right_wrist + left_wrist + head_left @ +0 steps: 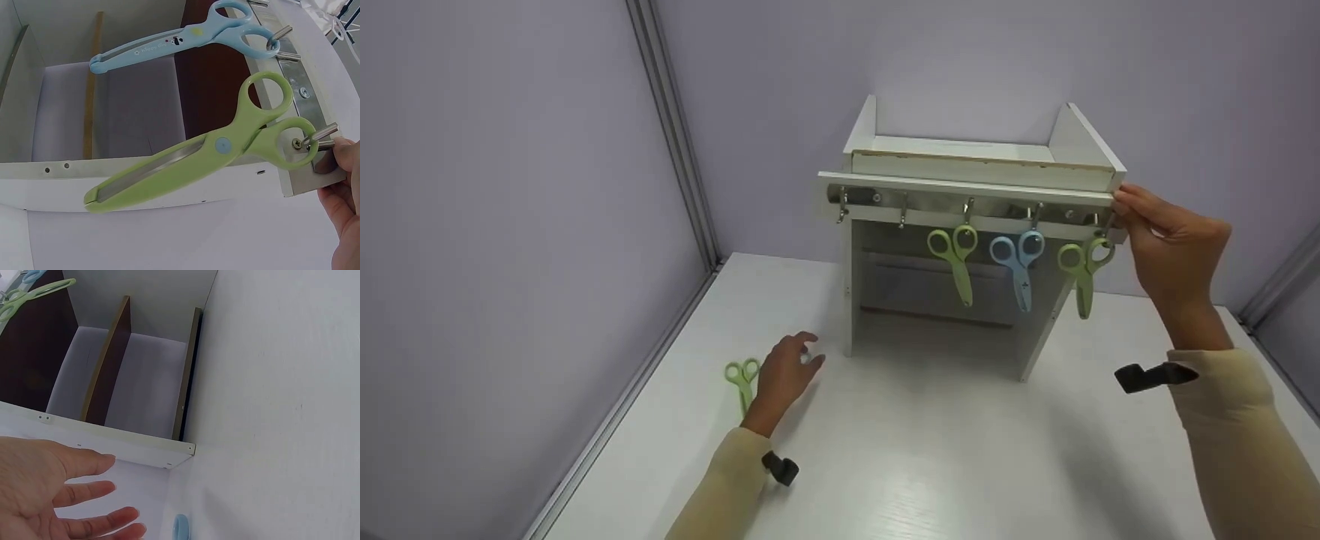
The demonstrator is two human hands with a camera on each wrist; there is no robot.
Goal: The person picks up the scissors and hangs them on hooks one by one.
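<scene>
Green plastic scissors with rounded loop handles and a short steel blade [225, 147] hang by one loop from the rightmost metal hook [318, 136] of a white wooden shelf unit [975, 169]. The right hand [1174, 244] is at that end of the unit: its fingers [344, 194] curl around the corner of the hook rail, just beside the hooked loop, touching the white board and the hook's base. In the right wrist view the green pair tilts, blade tip low and to the left, with a pale blue rivet at the pivot.

Next along the steel rail [885, 199] hang light blue plastic scissors [1020, 262], then a second green pair [956, 259]; two hooks at the left end are bare. The unit has a shallow open tray on top with worn, chipped edging, and dark brown inner panels show beneath.

Down on the smooth white counter [930, 465], the left hand [784, 375] hovers low with its fingers [95, 492] spread and relaxed, holding nothing. A third green pair of scissors [742, 379] lies flat just beside it, on its outer side. Both arms wear cream sleeves with black wrist mounts. Pale lilac walls with an aluminium strip enclose the counter.
</scene>
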